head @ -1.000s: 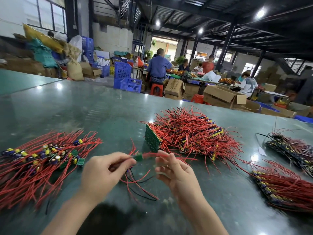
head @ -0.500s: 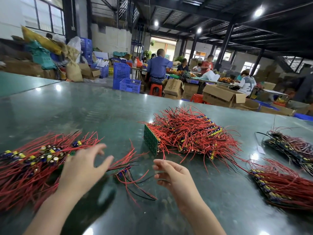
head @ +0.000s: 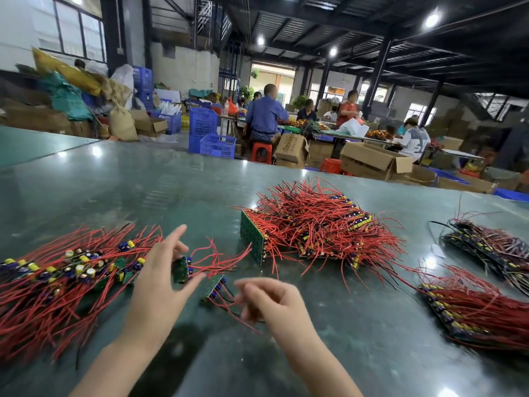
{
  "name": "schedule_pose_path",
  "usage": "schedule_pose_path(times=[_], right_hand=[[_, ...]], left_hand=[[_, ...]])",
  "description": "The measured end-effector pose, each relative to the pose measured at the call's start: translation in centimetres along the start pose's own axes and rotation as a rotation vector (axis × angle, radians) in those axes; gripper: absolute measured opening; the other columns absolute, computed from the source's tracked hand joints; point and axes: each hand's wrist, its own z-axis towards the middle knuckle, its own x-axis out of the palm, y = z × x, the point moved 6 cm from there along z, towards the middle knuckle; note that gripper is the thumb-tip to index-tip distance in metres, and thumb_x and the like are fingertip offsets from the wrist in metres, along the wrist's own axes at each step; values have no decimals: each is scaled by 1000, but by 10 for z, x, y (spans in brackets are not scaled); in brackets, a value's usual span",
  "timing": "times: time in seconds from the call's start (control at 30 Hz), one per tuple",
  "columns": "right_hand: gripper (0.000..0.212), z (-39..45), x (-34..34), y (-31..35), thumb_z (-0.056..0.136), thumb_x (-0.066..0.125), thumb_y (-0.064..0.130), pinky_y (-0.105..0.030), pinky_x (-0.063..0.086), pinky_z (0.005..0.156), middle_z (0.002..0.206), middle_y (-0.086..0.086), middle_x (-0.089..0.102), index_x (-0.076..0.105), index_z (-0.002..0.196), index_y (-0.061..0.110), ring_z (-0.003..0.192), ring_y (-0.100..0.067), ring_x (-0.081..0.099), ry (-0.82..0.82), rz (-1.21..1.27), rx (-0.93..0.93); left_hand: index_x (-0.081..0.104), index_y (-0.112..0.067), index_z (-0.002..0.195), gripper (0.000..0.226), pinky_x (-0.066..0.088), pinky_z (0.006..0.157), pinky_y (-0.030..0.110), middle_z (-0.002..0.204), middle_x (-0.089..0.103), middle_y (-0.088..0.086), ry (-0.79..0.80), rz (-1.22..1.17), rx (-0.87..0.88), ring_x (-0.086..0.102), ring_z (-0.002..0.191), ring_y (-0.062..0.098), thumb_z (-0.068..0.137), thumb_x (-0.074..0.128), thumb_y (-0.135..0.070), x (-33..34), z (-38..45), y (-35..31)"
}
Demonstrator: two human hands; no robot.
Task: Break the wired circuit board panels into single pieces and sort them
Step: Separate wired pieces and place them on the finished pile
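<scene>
1. Head view, on the green table [head: 120,181]: my left hand [head: 160,279] is spread wide, fingers straight, nothing gripped. One fingertip touches the lower edge of a small single board [head: 181,269] that stands on edge, its red leads [head: 220,257] fanning right.
2. Just right of that, a second single board [head: 212,287] lies tilted, dark leads trailing toward my right hand [head: 270,302].
3. Right hand: fingers loosely curled and motion-blurred. Leads run under or through them; cannot tell if anything is pinched.
4. Left edge: the sorted pile of singles [head: 57,276] runs off frame, capacitors up, red wires splayed toward me. My left hand sits right at its right edge.
5. Centre, beyond both hands: the unbroken panel heap [head: 315,227], with one green panel [head: 252,236] upright on its left edge. A bare strip of table lies between the heap and my hands.
6. Right side: a red-wired stack [head: 481,313] near the right frame edge and a darker-wired stack [head: 492,247] behind it, well apart from my right hand.
7. Open room: a wide bare table beyond the sorted pile, and a bare surface at the near edge around both forearms.
8. Background: people at other benches, with cardboard boxes [head: 372,161] and blue crates [head: 209,138] past the far table edge.
</scene>
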Motion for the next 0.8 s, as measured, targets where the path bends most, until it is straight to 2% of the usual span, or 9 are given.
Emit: schedule_pose_path(times=[0.07, 0.13, 0.23, 0.3, 0.47, 0.53, 0.63, 0.7, 0.8], right_hand=[[33, -2, -16, 9, 93, 50, -3, -17, 41, 51, 70, -3, 67, 74, 82, 17, 51, -8, 51, -177, 95, -181], [27, -4, -26, 15, 92, 52, 3, -16, 42, 57, 74, -1, 69, 74, 85, 17, 59, -7, 52, -253, 95, -298], [23, -4, -22, 19, 85, 52, 21, -24, 48, 78, 83, 4, 71, 74, 84, 20, 80, -8, 62, -208, -102, -341], [21, -5, -12, 19, 84, 54, 28, -30, 44, 88, 86, 12, 68, 74, 83, 25, 92, -5, 58, -168, -320, -356], [25, -8, 1, 14, 75, 58, 55, -24, 23, 93, 92, 24, 62, 72, 88, 38, 103, 2, 43, -149, -688, -358], [19, -8, -2, 14, 72, 64, 54, -27, 25, 93, 87, 24, 65, 71, 80, 38, 100, 3, 46, -179, -641, -319], [16, -5, -11, 12, 74, 76, 42, -29, 38, 89, 77, 28, 65, 65, 63, 38, 88, 3, 52, -211, -491, -195], [17, -4, -12, 10, 76, 75, 36, -20, 41, 77, 69, 24, 66, 66, 62, 34, 75, 3, 53, -179, -453, -135], [11, -3, -11, 7, 82, 73, 24, -24, 47, 73, 70, 7, 68, 72, 74, 16, 70, -4, 56, -148, -217, -79]], left_hand=[[41, -26, 136, 90, 33, 91, 2, 103, 51, -14, 1, -70, 68, 49, 91, -1, 61, 84, -1, 4, -3, -10], [39, -34, 137, 97, 35, 94, 6, 111, 47, -25, 17, -113, 135, 49, 98, -6, 60, 84, 4, 9, -7, -18], [32, -42, 141, 117, 32, 99, 7, 120, 41, -29, 54, -141, 268, 47, 105, -9, 53, 83, 17, 15, -13, -31], [27, -43, 144, 128, 29, 100, 7, 120, 40, -26, 86, -150, 312, 46, 107, -10, 48, 81, 23, 20, -17, -35], [25, -43, 145, 133, 30, 99, 5, 123, 40, -20, 129, -160, 346, 44, 110, -10, 45, 83, 23, 30, -25, -38], [25, -42, 145, 129, 29, 100, 6, 120, 42, -10, 120, -162, 386, 43, 114, -10, 49, 83, 20, 31, -27, -41], [26, -40, 146, 119, 32, 101, 9, 133, 37, -14, 144, -193, 468, 46, 117, -5, 56, 77, 20, 33, -30, -46], [28, -39, 145, 111, 33, 102, 10, 133, 39, -9, 135, -204, 504, 46, 120, -3, 60, 73, 17, 33, -30, -50], [28, -37, 145, 110, 34, 104, 15, 135, 39, 1, 128, -214, 477, 40, 129, 2, 61, 78, 13, 35, -29, -49]])
